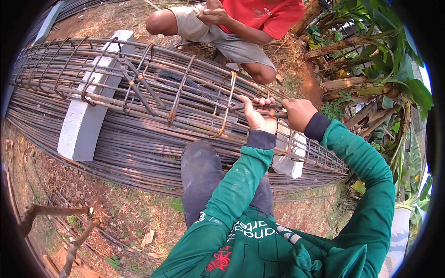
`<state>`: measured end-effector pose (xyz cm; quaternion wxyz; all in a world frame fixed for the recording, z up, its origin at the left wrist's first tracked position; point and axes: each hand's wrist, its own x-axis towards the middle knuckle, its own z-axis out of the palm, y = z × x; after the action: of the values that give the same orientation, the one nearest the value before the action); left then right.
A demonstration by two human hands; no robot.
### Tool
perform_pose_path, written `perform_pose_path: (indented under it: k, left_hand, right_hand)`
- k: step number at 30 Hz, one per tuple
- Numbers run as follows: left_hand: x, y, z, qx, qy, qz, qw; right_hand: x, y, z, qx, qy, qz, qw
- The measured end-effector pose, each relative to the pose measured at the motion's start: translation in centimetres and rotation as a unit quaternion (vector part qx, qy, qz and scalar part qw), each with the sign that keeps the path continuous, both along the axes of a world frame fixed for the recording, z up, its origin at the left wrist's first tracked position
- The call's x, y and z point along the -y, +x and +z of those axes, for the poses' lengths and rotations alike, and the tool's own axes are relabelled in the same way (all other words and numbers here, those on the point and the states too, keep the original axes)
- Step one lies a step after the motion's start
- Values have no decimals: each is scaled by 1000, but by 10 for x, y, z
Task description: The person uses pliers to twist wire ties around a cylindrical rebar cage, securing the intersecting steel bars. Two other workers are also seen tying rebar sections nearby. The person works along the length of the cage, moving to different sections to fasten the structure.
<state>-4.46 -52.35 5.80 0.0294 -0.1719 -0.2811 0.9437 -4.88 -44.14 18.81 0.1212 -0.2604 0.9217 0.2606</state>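
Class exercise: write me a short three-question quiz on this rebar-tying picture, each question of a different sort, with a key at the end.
1. True or false: the pincers lie on top of the rebar cage, with no hand on them.
2. Which does the left hand grip? A) a cage bar B) the concrete block C) the pincers
3. Fill in: the right hand is closed around a thin metal ____ at the cage.

Key: 1 true; 2 A; 3 tool, of a kind too hidden to name. A second person in a red shirt crouches beyond the cage.
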Motion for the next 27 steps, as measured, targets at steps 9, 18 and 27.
perform_pose_path:
  k: [9, 18, 27]
  left_hand:
    - [-6, 4, -22, -146, 43, 37, 988]
    - [3, -12, -6, -33, 30, 21, 999]
    - [10, 13, -4, 8, -66, -31, 997]
  right_hand:
    - [13, -38, 32, 488, -81, -500, 711]
    - [23, 37, 1, -207, 102, 129, 964]
    - [45, -30, 25, 254, 87, -303, 914]
